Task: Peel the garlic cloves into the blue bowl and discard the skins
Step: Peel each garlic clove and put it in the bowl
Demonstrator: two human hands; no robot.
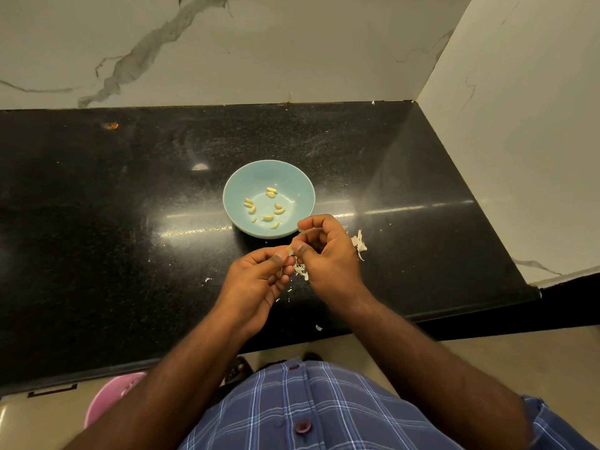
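Observation:
A pale blue bowl stands on the black counter and holds several peeled yellow garlic cloves. Just in front of the bowl, my left hand and my right hand meet over a small garlic clove. Both thumbs and fingertips pinch it, and most of the clove is hidden by them. White garlic skins lie in a heap on the counter right of my right hand. More skin bits show between my hands.
The black granite counter ends at a marble wall behind and a wall on the right. Its front edge runs near my body. A pink bin stands on the floor at lower left. Small skin flecks dot the counter.

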